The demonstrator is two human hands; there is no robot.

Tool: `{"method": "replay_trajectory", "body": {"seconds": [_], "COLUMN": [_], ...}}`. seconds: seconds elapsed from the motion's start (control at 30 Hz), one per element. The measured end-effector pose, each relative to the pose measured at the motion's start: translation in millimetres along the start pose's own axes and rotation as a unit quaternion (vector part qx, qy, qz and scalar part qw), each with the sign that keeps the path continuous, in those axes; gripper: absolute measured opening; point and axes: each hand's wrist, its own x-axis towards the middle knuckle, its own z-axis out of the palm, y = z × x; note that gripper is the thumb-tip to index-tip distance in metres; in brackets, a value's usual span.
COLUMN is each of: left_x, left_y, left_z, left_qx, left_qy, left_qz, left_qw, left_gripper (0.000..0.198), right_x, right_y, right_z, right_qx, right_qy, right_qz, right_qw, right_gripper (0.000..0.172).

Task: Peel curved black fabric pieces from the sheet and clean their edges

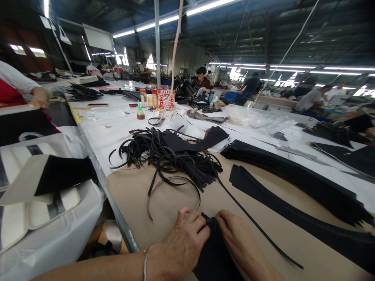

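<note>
At the near edge of the brown paper sheet (175, 199) lies a black fabric piece (215, 253). My left hand (184, 238) pinches its top left edge with curled fingers. My right hand (238, 238) grips the same piece from the right, fingers closed on its top edge. Both thumbs meet near the upper corner of the piece. A thin black strip (254, 226) runs diagonally past my right hand. A tangled pile of black strips (170, 156) sits just beyond my hands.
Long stacks of black cut pieces (293, 183) lie to the right. A red printed tin (162, 98), a small bottle (140, 113) and clear plastic sheeting (254, 117) stand farther back. A white bag (43, 195) hangs off the left table edge. Other people work at the left and far back.
</note>
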Motion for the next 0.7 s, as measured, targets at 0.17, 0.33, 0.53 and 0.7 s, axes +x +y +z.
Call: {"method": "replay_trajectory", "body": {"seconds": [0.17,0.33,0.53,0.7], "left_x": [3.9,26.7,50.7,51.6], "left_y": [2.9,2.1,-3.8,3.2], "left_z": [-5.0,-14.3,-16.0,-19.6], "left_qx": [-0.063,-0.23,-0.424,-0.45], "left_qy": [0.059,0.088,-0.041,-0.066], "left_qz": [-0.024,-0.133,-0.216,-0.237], "left_qw": [0.996,0.96,0.878,0.858], "left_gripper": [0.023,0.038,0.037,0.019], "right_x": [-1.9,-11.7,-27.4,-41.2], "right_y": [1.9,-2.8,-12.3,-16.7], "right_z": [0.8,-6.2,-23.9,-27.8], "right_qx": [0.025,0.079,0.175,0.187], "right_qy": [0.003,0.018,0.037,0.039], "right_qz": [-0.002,-0.011,-0.023,-0.028], "right_qw": [1.0,0.997,0.984,0.981], "right_gripper": [0.029,0.029,0.03,0.031]}}
